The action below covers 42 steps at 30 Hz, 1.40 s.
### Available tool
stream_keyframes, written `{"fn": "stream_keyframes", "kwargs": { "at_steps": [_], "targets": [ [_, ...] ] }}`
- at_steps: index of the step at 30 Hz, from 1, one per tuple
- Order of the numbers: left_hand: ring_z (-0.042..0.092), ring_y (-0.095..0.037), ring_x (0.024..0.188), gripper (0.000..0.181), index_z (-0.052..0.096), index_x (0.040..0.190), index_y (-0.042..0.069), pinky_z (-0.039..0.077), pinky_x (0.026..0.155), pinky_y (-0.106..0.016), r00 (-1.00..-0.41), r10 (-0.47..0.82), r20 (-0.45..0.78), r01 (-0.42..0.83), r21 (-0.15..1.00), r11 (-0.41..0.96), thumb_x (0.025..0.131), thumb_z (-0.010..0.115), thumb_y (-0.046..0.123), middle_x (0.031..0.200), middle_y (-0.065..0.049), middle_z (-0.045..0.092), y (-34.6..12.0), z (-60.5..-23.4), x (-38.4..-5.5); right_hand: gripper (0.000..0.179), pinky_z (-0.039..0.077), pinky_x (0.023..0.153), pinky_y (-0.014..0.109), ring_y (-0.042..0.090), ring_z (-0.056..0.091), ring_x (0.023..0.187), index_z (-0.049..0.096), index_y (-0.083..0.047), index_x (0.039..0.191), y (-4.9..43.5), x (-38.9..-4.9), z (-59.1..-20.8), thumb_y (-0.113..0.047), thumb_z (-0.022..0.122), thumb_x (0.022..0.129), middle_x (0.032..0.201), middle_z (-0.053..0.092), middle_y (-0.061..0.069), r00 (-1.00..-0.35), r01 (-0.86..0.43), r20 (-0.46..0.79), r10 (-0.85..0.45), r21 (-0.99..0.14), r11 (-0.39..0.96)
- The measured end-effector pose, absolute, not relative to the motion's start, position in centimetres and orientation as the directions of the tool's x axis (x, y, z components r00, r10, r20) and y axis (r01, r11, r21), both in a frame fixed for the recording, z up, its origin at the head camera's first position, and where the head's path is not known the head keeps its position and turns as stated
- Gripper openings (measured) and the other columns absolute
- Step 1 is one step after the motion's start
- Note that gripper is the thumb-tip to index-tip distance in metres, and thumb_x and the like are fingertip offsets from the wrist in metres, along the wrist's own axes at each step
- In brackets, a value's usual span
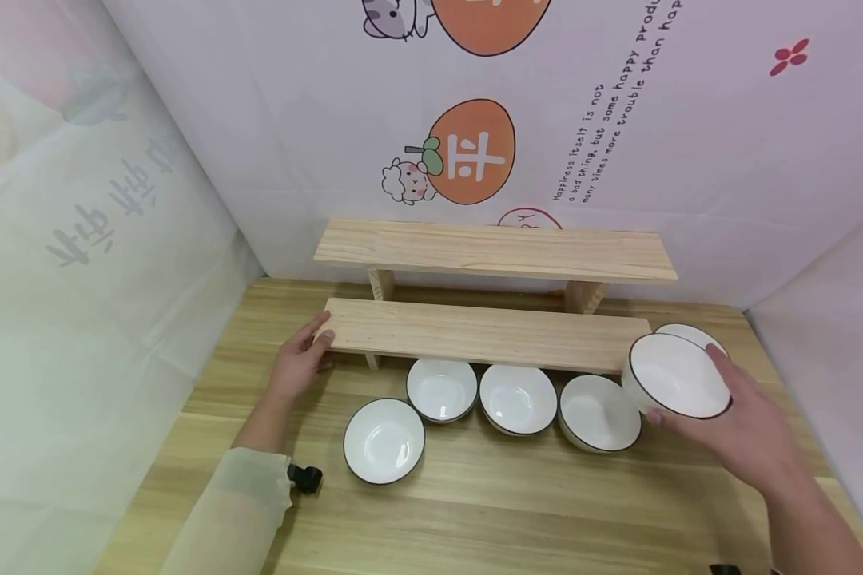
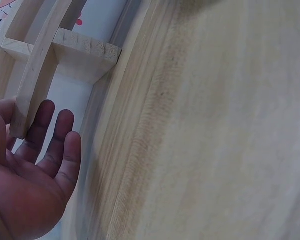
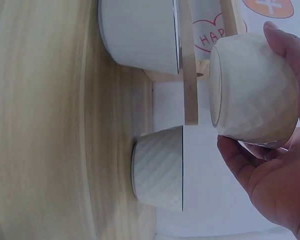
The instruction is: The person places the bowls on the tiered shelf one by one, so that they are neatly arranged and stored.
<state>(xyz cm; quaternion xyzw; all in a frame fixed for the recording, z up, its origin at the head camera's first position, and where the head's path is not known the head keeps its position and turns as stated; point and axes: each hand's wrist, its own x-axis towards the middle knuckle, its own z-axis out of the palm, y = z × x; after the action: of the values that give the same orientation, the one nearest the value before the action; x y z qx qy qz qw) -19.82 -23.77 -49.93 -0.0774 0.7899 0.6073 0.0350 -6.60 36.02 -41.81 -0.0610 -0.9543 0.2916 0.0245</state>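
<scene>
My right hand (image 1: 751,427) grips a white bowl (image 1: 679,375) with a dark rim, held in the air by the right end of the lower shelf board. The right wrist view shows the bowl's faceted outside (image 3: 255,90), with thumb and fingers on opposite sides. My left hand (image 1: 298,363) holds the left end of the two-tier wooden shelf's lower board (image 1: 475,331). In the left wrist view, the thumb side lies on one face of that board (image 2: 37,85) and the other fingers (image 2: 65,130) reach past its opposite face.
Another bowl (image 1: 690,331) stands on the wooden table (image 1: 489,519) behind the held one. Along the shelf's front are three bowls (image 1: 442,387), (image 1: 518,395), (image 1: 600,411), partly under its edge. A further bowl (image 1: 384,439) sits nearer, at left. The upper board (image 1: 489,247) stands before a printed backdrop (image 1: 295,120).
</scene>
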Motion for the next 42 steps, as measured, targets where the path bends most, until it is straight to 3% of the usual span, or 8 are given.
{"fn": "stream_keyframes", "kwargs": {
  "at_steps": [6, 22, 29, 36, 42],
  "targets": [
    [0.059, -0.029, 0.124, 0.061, 0.049, 0.156, 0.032, 0.061, 0.089, -0.036, -0.984, -0.08, -0.161, -0.176, 0.955, 0.238, 0.1, 0.065, 0.052, 0.16, -0.006, 0.045, -23.7, -49.8, -19.9, 0.129, 0.038, 0.091, 0.071, 0.064, 0.033, 0.135, 0.012, -0.019, 0.168, 35.3, -7.3, -41.7, -0.053, 0.093, 0.074, 0.162, 0.025, 0.036, -0.992, 0.092, 0.015, 0.125, -0.589, 0.803],
    [0.062, -0.025, 0.115, 0.062, 0.049, 0.156, 0.031, 0.061, 0.09, -0.037, -0.984, -0.07, -0.162, -0.173, 0.96, 0.219, 0.099, 0.066, 0.052, 0.163, 0.001, 0.04, -23.8, -49.8, -19.8, 0.128, 0.039, 0.092, 0.074, 0.062, 0.035, 0.134, 0.018, -0.021, 0.168, 33.2, -8.7, -40.9, -0.057, 0.093, 0.07, 0.161, 0.03, 0.032, -0.994, 0.06, 0.037, 0.101, -0.589, 0.806],
    [0.062, -0.025, 0.116, 0.062, 0.049, 0.155, 0.032, 0.061, 0.091, -0.038, -0.984, -0.071, -0.165, -0.177, 0.961, 0.212, 0.099, 0.066, 0.052, 0.164, 0.001, 0.039, -23.9, -50.0, -19.9, 0.131, 0.038, 0.096, 0.076, 0.061, 0.034, 0.138, 0.016, -0.019, 0.168, 32.4, -9.4, -40.6, -0.057, 0.093, 0.07, 0.156, 0.036, 0.035, -0.995, 0.055, 0.032, 0.09, -0.582, 0.811],
    [0.06, -0.027, 0.121, 0.062, 0.05, 0.155, 0.033, 0.061, 0.09, -0.036, -0.984, -0.071, -0.164, -0.176, 0.958, 0.225, 0.099, 0.066, 0.054, 0.166, 0.0, 0.036, -23.9, -50.1, -20.1, 0.127, 0.04, 0.095, 0.071, 0.054, 0.039, 0.135, 0.022, -0.024, 0.167, 31.5, -10.1, -40.2, -0.058, 0.094, 0.068, 0.155, 0.04, 0.03, -0.997, 0.019, 0.043, 0.057, -0.6, 0.8],
    [0.061, -0.025, 0.117, 0.062, 0.05, 0.155, 0.032, 0.061, 0.088, -0.034, -0.984, -0.073, -0.161, -0.173, 0.962, 0.212, 0.099, 0.066, 0.052, 0.164, -0.001, 0.039, -23.9, -50.1, -20.0, 0.13, 0.039, 0.097, 0.073, 0.055, 0.036, 0.138, 0.017, -0.023, 0.168, 30.5, -10.7, -40.0, -0.058, 0.094, 0.068, 0.159, 0.034, 0.03, -0.999, 0.012, 0.024, 0.035, -0.625, 0.781]
  ]
}}
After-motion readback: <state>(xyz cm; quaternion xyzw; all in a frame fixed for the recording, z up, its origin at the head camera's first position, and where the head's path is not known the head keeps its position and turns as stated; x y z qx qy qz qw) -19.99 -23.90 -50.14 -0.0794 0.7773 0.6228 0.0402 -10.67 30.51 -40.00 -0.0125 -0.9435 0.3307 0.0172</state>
